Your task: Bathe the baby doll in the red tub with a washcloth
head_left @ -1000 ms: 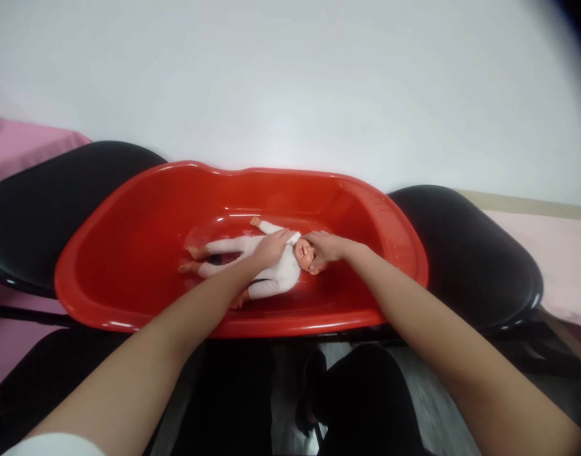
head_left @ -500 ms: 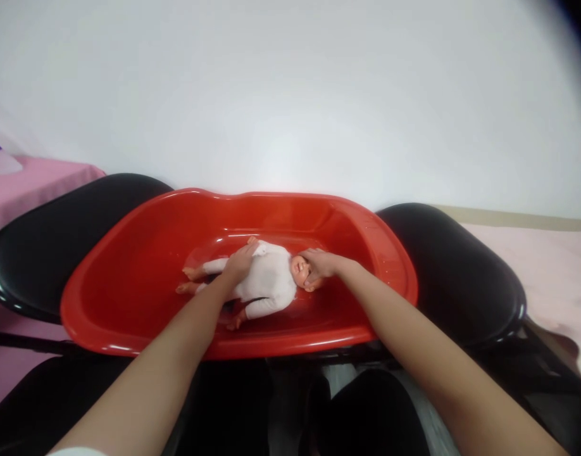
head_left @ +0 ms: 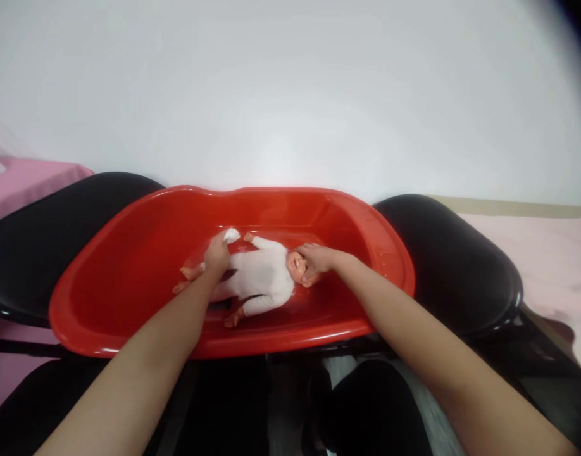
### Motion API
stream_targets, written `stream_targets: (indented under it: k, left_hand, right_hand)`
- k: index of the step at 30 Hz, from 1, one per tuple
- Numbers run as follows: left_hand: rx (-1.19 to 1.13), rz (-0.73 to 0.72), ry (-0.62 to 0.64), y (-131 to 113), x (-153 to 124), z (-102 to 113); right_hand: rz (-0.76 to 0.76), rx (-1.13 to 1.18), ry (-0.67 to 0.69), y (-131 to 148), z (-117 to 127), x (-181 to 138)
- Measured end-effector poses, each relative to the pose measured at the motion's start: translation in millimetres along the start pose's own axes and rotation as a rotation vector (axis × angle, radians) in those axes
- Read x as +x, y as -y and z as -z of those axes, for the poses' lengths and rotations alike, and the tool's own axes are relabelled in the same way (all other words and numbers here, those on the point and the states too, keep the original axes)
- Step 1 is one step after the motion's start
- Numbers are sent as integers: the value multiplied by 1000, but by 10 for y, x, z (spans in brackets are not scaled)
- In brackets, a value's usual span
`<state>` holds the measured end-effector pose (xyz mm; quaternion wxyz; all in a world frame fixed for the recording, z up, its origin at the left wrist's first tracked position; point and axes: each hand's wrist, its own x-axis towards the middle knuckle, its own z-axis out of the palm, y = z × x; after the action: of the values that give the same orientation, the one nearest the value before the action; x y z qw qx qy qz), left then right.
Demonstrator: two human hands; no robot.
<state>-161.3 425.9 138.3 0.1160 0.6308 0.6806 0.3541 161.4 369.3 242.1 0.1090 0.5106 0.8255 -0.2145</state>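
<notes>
A baby doll (head_left: 259, 272) with a white cloth body lies on its back in a red baby bathtub (head_left: 105, 266), head to the right and feet to the left. My right hand (head_left: 316, 258) is closed around the top of the doll's head. Above the doll's legs, my left hand (head_left: 218, 253) is closed on a small white cloth (head_left: 231, 235) that pokes out past the fingers. A grey damp-looking patch shows on the doll's chest. Shallow water seems to lie around the doll.
Black padded chair seats stand at the left (head_left: 81, 228) and the right (head_left: 452, 266) of the tub. A pink-covered table (head_left: 34, 183) is at far left, a pale pink sheet (head_left: 547, 259) at far right. A white wall (head_left: 290, 95) rises behind.
My left hand has moved left from the doll's chest and arm to above its legs, the white cloth now showing. My right hand stays at the head. The view has shifted slightly.
</notes>
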Motion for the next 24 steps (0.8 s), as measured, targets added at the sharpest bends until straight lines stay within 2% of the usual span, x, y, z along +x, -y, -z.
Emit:
stream_targets:
  k: [2,6,10,12,17,21,24]
  left_hand:
    - [-81,-116,7,-228,16,-99]
    - [-139,-469,295,-658,-95,-426]
    - [-48,-715,484,-846,-200,-689]
    - [5,-730,518,-856,-167,-749]
    - [65,-624,538,-741,73,-822]
    - [84,-522,487,-536,224,-820]
    - [98,-452,430,-356,278,-727]
  right_hand:
    - [23,-27,-12,9,-15,5]
    - [45,-30,-23,-7,-45,19]
    - [70,34,-35,-70,-65,36]
    - [69,83,-18,-101,-73,47]
    - [71,162,14,-147,-67,65]
    - [24,172,53,-147,20,14]
    - [-53,180,102,-143,104,-44]
